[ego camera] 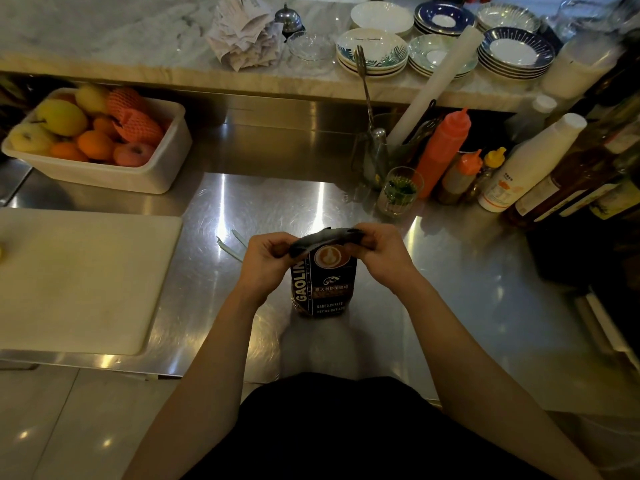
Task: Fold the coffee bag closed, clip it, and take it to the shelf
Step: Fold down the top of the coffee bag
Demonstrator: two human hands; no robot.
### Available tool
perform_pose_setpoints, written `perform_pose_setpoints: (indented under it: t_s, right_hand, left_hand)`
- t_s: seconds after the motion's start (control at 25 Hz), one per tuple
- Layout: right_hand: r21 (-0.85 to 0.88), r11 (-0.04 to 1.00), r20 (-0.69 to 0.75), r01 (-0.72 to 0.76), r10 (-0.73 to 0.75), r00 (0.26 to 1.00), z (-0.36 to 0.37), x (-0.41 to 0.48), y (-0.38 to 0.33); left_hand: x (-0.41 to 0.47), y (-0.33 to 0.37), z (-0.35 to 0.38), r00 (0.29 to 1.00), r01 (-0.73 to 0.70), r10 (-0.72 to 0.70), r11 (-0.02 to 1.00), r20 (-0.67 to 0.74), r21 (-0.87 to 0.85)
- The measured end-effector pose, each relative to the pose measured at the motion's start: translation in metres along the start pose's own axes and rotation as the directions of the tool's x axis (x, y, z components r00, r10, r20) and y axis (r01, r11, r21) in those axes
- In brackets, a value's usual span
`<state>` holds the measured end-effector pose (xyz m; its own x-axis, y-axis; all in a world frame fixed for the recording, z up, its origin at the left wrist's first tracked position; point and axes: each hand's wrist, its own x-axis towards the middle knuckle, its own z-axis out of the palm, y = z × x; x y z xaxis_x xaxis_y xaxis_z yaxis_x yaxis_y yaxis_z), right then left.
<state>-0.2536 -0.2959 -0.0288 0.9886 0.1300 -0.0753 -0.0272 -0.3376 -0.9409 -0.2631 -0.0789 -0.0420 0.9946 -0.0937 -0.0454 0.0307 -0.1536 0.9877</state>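
Black coffee bag (323, 282), one, stands on the steel counter (450, 271) in front of me.

I see two hands on its bent-over top: my left hand (266, 256) pinches the left corner, my right hand (379, 249) pinches the right corner, fingers pressed tight on the fold. Left of the bag lies one pale clip (230, 244), just beside my left hand, and one white cutting board (79, 278) farther left.

The bag (323, 282) is dark, printed with a latte-art picture and pale lettering, and stands upright below the fingers. Its crumpled top is bent over and pinched between the fingertips at both ends. The pale clip (231, 243) lies flat just left of the left fingers, untouched.
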Motion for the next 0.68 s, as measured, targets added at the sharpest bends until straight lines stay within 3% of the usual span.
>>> perform_pose_setpoints:
  t_s: [0.28, 0.68]
  right_hand:
    - [-0.019, 0.998, -0.034, 0.059, -0.059, 0.998, 0.003, -0.003, 0.007]
    - [-0.017, 0.998, -0.126, 0.053, -0.055, 0.991, 0.005, -0.009, 0.014]
  left_hand:
    - [-0.006, -0.011, -0.002, 0.995, -0.01, 0.005, 0.999, -0.096, -0.047]
    - [-0.011, -0.008, -0.009, 0.999, 0.003, -0.005, 0.999, -0.041, -0.05]
